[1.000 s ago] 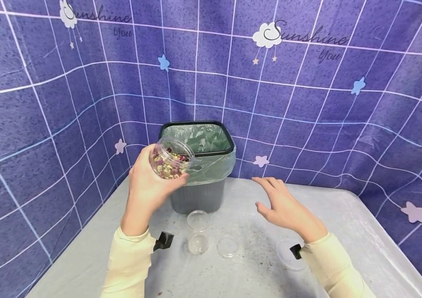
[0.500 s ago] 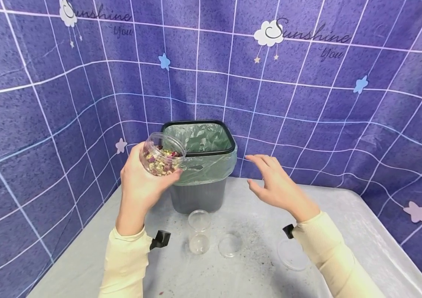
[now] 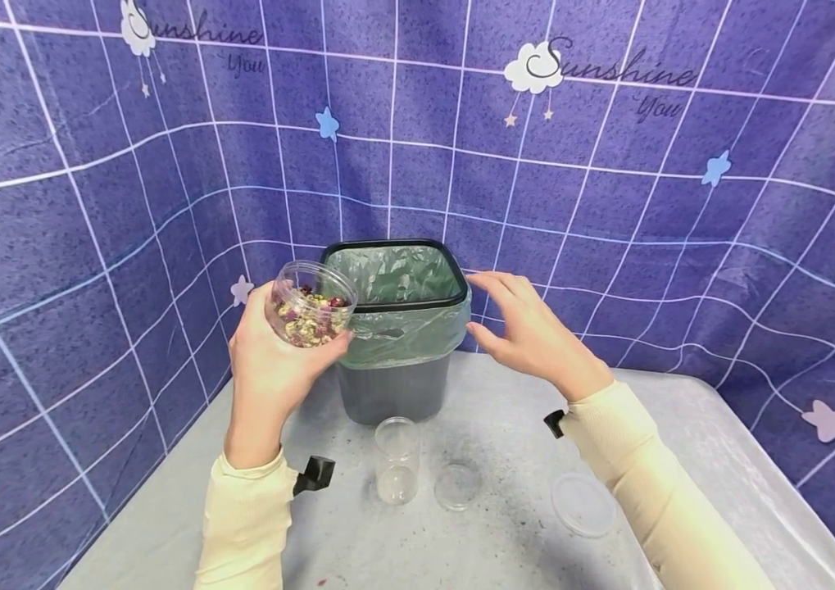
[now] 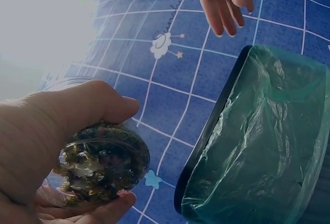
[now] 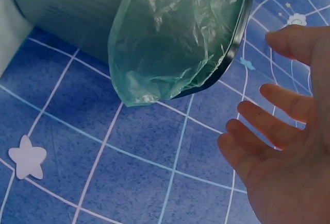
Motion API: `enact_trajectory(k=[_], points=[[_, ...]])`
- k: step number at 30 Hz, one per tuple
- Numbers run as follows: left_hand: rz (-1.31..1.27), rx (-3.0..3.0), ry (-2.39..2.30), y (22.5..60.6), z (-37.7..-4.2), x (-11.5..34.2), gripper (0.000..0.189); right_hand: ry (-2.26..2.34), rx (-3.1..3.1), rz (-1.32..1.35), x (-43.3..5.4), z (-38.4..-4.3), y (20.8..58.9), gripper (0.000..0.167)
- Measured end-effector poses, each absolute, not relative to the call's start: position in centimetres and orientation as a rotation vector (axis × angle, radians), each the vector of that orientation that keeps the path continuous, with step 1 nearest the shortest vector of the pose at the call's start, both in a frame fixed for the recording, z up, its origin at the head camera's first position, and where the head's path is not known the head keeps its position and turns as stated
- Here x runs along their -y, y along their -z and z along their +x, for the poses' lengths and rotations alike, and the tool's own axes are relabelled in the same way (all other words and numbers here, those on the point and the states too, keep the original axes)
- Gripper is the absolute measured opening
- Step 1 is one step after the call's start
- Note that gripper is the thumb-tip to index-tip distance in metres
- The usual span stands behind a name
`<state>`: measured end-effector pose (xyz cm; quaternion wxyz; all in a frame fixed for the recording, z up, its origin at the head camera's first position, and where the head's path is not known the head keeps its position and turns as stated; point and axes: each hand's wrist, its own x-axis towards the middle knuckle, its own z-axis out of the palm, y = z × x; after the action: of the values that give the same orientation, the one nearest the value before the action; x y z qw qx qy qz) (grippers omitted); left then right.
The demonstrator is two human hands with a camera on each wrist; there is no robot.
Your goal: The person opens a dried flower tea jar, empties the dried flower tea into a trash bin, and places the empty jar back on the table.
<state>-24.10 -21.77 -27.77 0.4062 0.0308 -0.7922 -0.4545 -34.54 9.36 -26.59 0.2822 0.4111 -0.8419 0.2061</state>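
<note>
My left hand point(image 3: 270, 360) grips a clear plastic jar point(image 3: 311, 305), tilted, with no lid on it. Dried flowers point(image 3: 306, 321) in yellow, green and dark red fill its lower part. The jar is at the left front corner of a grey trash bin point(image 3: 393, 389), whose black rim holds a green plastic liner point(image 3: 406, 336). Beside the bin's right side, my right hand point(image 3: 535, 332) is raised with fingers spread and nothing in it. The right wrist view shows those fingers point(image 5: 258, 149) apart from the liner.
In front of the bin a clear plastic cup point(image 3: 397, 463) stands on the grey table point(image 3: 343, 533). To its right lie a small clear lid point(image 3: 458, 487) and a larger translucent lid point(image 3: 583, 505). Dark crumbs are scattered nearby. A purple gridded curtain point(image 3: 609, 205) surrounds the back and left.
My left hand has shifted left a little with the jar. My right hand has moved up and to the left, closer to the bin.
</note>
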Motion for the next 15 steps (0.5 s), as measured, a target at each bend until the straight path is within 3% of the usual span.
enact_trajectory(k=[15], points=[[0.104,1.987,1.156,27.9,-24.3,22.0,0.085,-0.455,2.395,1.217,-6.7,-36.3,25.2,0.058]])
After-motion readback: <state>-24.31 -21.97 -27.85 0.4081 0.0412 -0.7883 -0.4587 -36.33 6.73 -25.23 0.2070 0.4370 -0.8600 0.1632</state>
